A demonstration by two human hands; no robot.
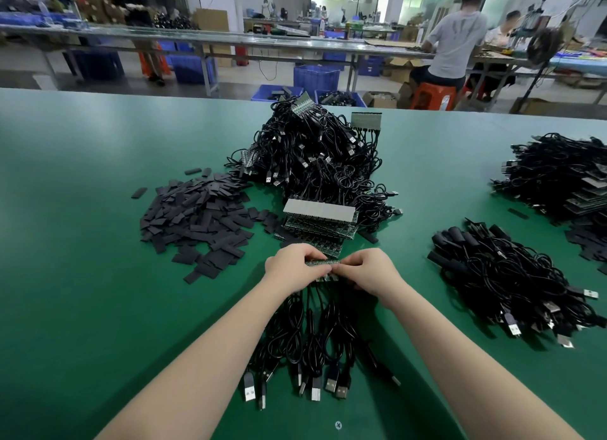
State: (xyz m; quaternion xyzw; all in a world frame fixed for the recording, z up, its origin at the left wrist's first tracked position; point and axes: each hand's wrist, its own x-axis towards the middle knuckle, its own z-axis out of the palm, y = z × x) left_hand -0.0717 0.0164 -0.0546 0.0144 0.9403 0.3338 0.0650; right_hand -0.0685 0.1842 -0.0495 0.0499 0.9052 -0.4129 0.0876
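A: Both hands are in at the centre of the green table (82,308). Left hand (289,268) & right hand (371,272) sit close together, fingers curled. Each pinches one end of the board strip (323,262), held low just in front of the stack of board panels (318,222).

B: Looks like a snap-apart job to me. Main risk?

A: Uneven bend, imo. Twist it & a board could crack off-line or a joint could tear, since black cables (312,334) hang off the strip toward the person.

B: Those leads are bunched right between the forearms.

A: Yep, w/ the USB plugs (335,385) fanned out near the table edge. A forearm dragging over them would tug the strip mid-bend. The knuckles could also nudge the stack, it's v. near.

B: What else is around?

A: On the left, a loose heap of black sleeves (197,216). Behind the stack, a big tangled cable heap (315,153) w/ more panels poking out. On the right, a cable bundle (505,275), well apart from the hands, and a further pile (565,176) at the far right.

B: Anything in the way?

A: Only the strip's own leads under the arms. The sleeves & the bundle look reachable w/o crossing anything.
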